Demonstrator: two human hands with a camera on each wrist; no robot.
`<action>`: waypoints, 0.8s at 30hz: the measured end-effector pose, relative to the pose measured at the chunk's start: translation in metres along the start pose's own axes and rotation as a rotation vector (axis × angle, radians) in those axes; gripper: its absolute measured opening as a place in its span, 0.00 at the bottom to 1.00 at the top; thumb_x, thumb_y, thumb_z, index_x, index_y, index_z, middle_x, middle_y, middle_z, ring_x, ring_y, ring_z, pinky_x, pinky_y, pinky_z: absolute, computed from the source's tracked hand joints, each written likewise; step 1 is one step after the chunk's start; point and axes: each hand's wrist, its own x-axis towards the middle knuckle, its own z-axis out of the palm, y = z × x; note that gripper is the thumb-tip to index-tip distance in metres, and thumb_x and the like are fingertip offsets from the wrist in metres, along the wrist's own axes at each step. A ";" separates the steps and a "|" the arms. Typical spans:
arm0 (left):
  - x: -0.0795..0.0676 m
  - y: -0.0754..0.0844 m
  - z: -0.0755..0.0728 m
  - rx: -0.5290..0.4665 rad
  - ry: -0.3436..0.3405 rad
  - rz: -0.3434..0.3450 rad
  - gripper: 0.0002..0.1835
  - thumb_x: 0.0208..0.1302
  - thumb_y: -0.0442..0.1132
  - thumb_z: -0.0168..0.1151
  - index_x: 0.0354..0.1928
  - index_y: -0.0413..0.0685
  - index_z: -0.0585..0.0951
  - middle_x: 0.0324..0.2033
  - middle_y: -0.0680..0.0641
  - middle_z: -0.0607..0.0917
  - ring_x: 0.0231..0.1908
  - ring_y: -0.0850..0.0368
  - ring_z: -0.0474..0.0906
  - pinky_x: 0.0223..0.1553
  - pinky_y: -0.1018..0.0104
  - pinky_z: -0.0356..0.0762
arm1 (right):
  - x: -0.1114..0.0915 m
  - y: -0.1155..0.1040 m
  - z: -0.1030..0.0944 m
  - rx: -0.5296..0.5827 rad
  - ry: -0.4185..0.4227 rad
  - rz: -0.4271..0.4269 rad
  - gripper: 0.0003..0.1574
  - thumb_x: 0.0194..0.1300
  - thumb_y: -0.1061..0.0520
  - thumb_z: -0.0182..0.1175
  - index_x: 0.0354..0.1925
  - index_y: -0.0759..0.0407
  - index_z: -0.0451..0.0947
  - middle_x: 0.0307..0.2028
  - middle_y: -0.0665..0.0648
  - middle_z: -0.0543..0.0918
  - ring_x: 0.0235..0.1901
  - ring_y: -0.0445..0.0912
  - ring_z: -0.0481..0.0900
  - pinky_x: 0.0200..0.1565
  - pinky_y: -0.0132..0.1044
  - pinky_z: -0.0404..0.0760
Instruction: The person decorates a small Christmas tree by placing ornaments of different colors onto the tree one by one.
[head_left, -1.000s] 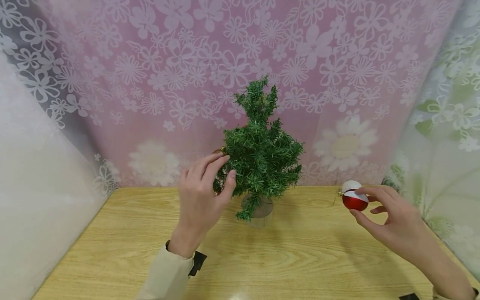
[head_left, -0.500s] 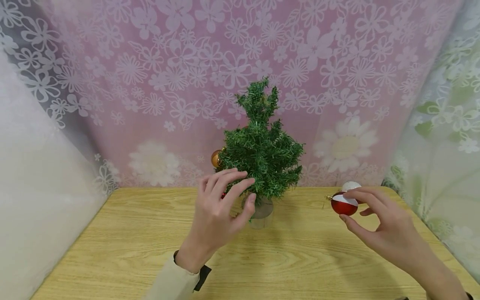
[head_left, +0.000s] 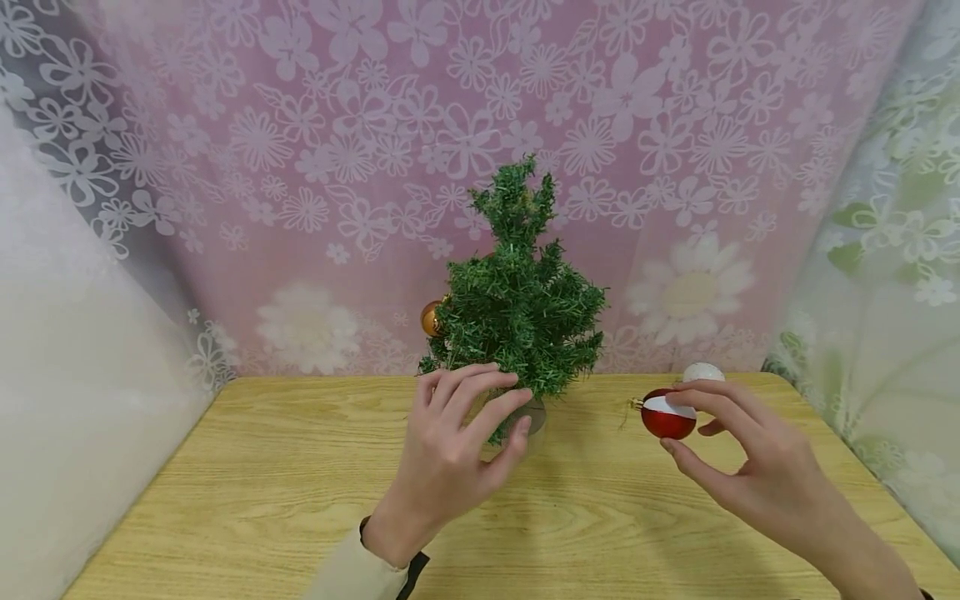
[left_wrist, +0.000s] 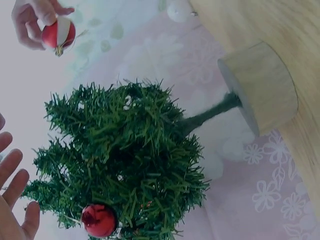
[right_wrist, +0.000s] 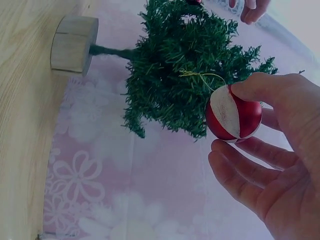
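"Holding what, and where, is the right hand?"

"A red-and-white bauble, pinched between thumb and fingers above the table, right of the small green tree; that grip probably leaves its gold loop free."

"And the left hand?"

"Nothing in it: fingers apart and loosely bent near the branches, touching or not, hard to tell. The wooden base presumably steadies the tree, where a gold bauble and a red bauble hang; a white ball rests farther back."

"Any writing?"

"None readable, no brand; just flowers on the backdrop"
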 end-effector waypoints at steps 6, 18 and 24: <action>-0.003 0.005 0.005 -0.018 0.005 0.024 0.10 0.70 0.43 0.59 0.43 0.53 0.88 0.45 0.50 0.88 0.49 0.52 0.83 0.48 0.54 0.73 | 0.004 -0.004 0.005 0.028 0.057 -0.061 0.36 0.71 0.31 0.53 0.51 0.59 0.84 0.50 0.57 0.85 0.37 0.28 0.77 0.39 0.15 0.77; -0.009 0.011 0.012 -0.021 -0.029 0.052 0.09 0.70 0.43 0.59 0.41 0.55 0.88 0.44 0.51 0.88 0.49 0.54 0.83 0.50 0.55 0.75 | 0.011 -0.018 0.013 0.088 0.079 -0.117 0.33 0.72 0.33 0.56 0.53 0.59 0.84 0.51 0.57 0.85 0.40 0.29 0.79 0.41 0.16 0.78; -0.012 0.014 0.015 -0.013 -0.036 0.064 0.08 0.67 0.43 0.61 0.39 0.55 0.88 0.44 0.52 0.88 0.48 0.55 0.83 0.49 0.55 0.76 | 0.015 -0.028 0.017 0.142 0.059 -0.147 0.32 0.73 0.35 0.56 0.54 0.60 0.83 0.52 0.58 0.85 0.45 0.32 0.81 0.44 0.16 0.78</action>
